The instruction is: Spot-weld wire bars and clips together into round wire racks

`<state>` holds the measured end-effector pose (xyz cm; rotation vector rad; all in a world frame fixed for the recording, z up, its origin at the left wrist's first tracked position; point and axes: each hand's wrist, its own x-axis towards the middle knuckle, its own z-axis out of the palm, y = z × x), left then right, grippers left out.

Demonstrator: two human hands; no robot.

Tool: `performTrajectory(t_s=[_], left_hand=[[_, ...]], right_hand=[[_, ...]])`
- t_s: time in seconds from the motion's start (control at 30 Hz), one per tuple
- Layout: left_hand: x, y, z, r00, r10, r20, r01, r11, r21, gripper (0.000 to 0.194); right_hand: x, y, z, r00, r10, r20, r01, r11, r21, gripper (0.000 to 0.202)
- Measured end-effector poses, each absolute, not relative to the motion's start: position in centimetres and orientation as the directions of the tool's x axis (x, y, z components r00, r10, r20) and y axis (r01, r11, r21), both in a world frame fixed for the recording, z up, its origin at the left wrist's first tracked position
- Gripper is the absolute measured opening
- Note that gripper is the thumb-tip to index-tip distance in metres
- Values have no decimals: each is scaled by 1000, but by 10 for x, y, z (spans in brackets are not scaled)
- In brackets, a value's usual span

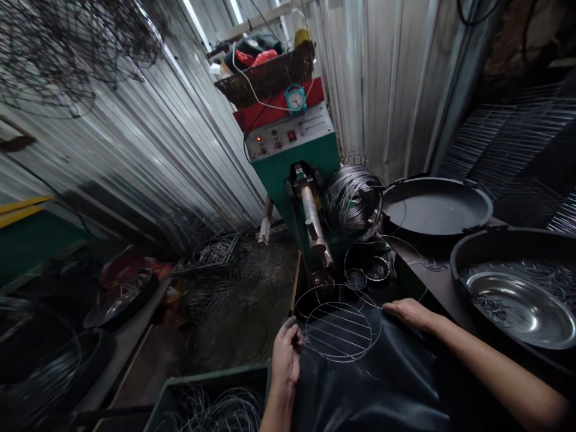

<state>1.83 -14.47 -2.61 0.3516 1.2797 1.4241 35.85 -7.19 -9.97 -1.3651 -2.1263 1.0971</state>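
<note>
A round wire rack (345, 360) with parallel thin bars and circular rims is held over a dark sheet-like cover (382, 396). My left hand (287, 354) is closed at the rack's left side, with thumb and fingers pinched by the rim. On the other side, my right hand (408, 313) pinches with its fingertips at the right edge of the rack. Just beyond the rack is the lower end of a metal arm (315, 225), which sticks out of a green machine (276, 180).
A wire coil (355, 201) hangs beside the machine. On the right are a wide black pan (443, 207) and another pan (461, 264) holding a shiny steel bowl (535, 312) with small wire pieces. A green crate (216, 377) of wire rings stands front left. Metal racks lie stacked far right.
</note>
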Motion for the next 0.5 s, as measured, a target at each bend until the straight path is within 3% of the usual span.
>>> performTrajectory(t_s=[0.07,0.13,0.3,0.37,0.43,0.5], left_hand=[[13,-146,-28,-343,835,-430,-518,214,828,39],[6,-147,-28,-364,826,-431,-511,210,834,37],[-18,-152,-22,-450,776,-442,-506,186,842,34],[-26,-153,-20,-474,766,-435,-507,167,846,33],[-31,-152,-20,-484,768,-421,-505,148,850,33],[-31,-151,-20,-477,776,-414,-502,147,853,35]], right_hand=[[361,-73,-91,-540,834,-111,664,341,-665,24],[361,-75,-83,-586,799,-137,665,378,-644,23],[364,-84,-69,-600,785,-155,517,233,-823,24],[367,-90,-65,-456,883,-112,450,121,-885,30],[372,-95,-61,-198,979,-56,399,28,-916,33],[377,-98,-54,26,1000,8,377,-3,-926,31]])
